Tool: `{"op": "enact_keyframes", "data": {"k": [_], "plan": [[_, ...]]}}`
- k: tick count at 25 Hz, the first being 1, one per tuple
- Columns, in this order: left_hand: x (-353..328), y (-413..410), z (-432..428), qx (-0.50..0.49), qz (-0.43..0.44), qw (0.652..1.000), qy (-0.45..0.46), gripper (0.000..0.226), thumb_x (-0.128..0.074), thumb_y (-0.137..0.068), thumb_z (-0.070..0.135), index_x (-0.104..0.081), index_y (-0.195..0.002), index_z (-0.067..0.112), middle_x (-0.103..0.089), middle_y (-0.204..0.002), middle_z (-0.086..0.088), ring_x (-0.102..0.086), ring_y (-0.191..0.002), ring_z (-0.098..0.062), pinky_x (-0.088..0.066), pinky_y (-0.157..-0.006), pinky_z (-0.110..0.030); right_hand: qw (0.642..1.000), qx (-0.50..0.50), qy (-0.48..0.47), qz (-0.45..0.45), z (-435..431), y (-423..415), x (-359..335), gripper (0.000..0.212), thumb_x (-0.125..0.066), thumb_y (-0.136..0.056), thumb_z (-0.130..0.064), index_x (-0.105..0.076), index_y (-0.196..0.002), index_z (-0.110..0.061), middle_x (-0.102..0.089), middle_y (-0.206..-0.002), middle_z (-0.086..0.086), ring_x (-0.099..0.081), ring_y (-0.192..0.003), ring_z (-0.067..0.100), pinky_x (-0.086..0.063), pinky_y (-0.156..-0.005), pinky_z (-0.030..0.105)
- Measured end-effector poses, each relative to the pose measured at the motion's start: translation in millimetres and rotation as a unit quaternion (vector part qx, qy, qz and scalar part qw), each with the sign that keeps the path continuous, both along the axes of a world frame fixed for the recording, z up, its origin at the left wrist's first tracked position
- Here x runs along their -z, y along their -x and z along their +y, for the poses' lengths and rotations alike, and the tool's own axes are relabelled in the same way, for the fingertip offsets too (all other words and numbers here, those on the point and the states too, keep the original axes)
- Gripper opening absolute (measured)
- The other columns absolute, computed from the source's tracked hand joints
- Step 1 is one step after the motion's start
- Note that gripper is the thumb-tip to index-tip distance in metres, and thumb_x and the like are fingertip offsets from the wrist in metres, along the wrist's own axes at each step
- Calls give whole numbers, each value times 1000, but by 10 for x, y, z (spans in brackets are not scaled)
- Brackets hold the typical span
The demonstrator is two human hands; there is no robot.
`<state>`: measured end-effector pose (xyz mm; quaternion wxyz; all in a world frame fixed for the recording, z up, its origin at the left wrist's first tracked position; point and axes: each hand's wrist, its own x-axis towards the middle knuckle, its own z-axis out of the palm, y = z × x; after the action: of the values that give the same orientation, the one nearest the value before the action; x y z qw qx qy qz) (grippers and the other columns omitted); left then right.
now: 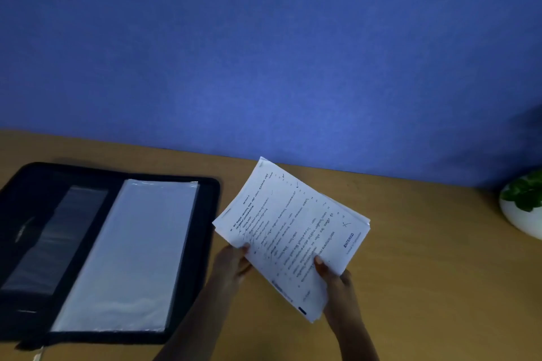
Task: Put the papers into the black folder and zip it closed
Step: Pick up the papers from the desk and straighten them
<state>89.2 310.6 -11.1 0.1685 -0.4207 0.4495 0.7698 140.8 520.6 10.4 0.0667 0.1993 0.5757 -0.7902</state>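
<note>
A stack of printed white papers (293, 231) is held tilted above the wooden desk, right of the folder. My left hand (233, 262) pinches the stack's near-left edge, thumb on top. My right hand (337, 281) grips the near-right edge, thumb on the printed face. The black folder (211, 214) lies open flat on the desk at the left. Clear plastic sleeves (129, 255) fill its right half, and a darker pocket panel (52, 240) covers its left half. The zipper runs round the folder's rim, undone.
The wooden desk (425, 272) meets a blue fabric partition (264, 53) behind. A white pot with a green plant (522, 208) stands at the right edge. A zipper pull or strap (38, 354) hangs at the folder's near-left corner.
</note>
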Motion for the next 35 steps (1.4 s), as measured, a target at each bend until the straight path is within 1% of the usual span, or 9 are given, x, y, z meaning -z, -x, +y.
{"op": "enact_keyframes", "data": {"k": [4,7,9,14,19,23,27,31,35], "plan": [[-163,368,-452,102,120,969,188,55,-74,-83,22,-52,-130,7,-66,-118,-8,-66,-95,-24,-54,-79,-38,998,-65,25,-5,516,30,-46,28,-65,-91,-15,-67,-119,-12,-67,-125,17,-64,-113,39,-49,-96,62],[-305,527,-483,302,191,919,167,36,-69,-88,26,-61,-121,14,-73,-111,-7,-72,-96,-25,-55,-83,-43,994,-106,5,-16,714,69,-69,32,-69,-88,-19,-66,-120,-15,-67,-124,17,-65,-112,39,-48,-96,63],[-325,549,-445,358,196,903,136,22,-59,-95,19,-64,-115,14,-74,-107,-7,-72,-97,-26,-56,-81,-44,991,-131,-28,-13,745,110,-85,33,-70,-87,-24,-67,-119,-17,-69,-122,14,-66,-111,36,-51,-94,59],[-310,496,-310,300,261,902,165,23,-52,-99,12,-59,-120,15,-72,-112,-6,-69,-103,-25,-56,-86,-42,990,-99,-93,22,815,298,-107,26,-68,-84,-24,-72,-110,-26,-73,-116,6,-70,-106,24,-58,-88,43],[-201,443,-279,233,288,903,219,25,-57,-95,7,-60,-108,28,-71,-109,2,-67,-104,-17,-51,-91,-33,983,-111,-126,79,885,461,-52,30,-65,-89,-17,-67,-118,-25,-72,-116,3,-69,-107,17,-57,-77,22],[-77,381,-292,244,277,904,215,35,-60,-93,5,-61,-104,38,-74,-101,15,-68,-99,-5,-52,-83,-20,983,-115,-121,81,853,494,62,34,-67,-88,-12,-65,-121,-20,-72,-117,8,-68,-109,23,-59,-79,29],[-16,415,-275,231,263,912,213,34,-58,-93,2,-60,-103,34,-70,-105,6,-66,-102,-16,-51,-90,-33,983,-100,-130,80,813,507,114,34,-65,-88,-7,-64,-121,-17,-72,-114,9,-69,-107,24,-60,-80,33],[-65,528,-282,240,243,902,264,24,-57,-95,6,-63,-115,17,-69,-98,10,-66,-97,-16,-49,-75,-20,985,-78,-147,46,761,538,147,23,-63,-90,-2,-70,-108,-14,-75,-108,9,-70,-102,27,-58,-86,50],[-159,670,-363,236,147,919,279,23,-58,-95,9,-64,-116,12,-67,-90,3,-66,-81,-14,-48,-66,-25,983,-98,-155,28,654,557,168,17,-64,-91,-11,-73,-104,-13,-76,-107,5,-73,-97,27,-59,-82,45]]}}
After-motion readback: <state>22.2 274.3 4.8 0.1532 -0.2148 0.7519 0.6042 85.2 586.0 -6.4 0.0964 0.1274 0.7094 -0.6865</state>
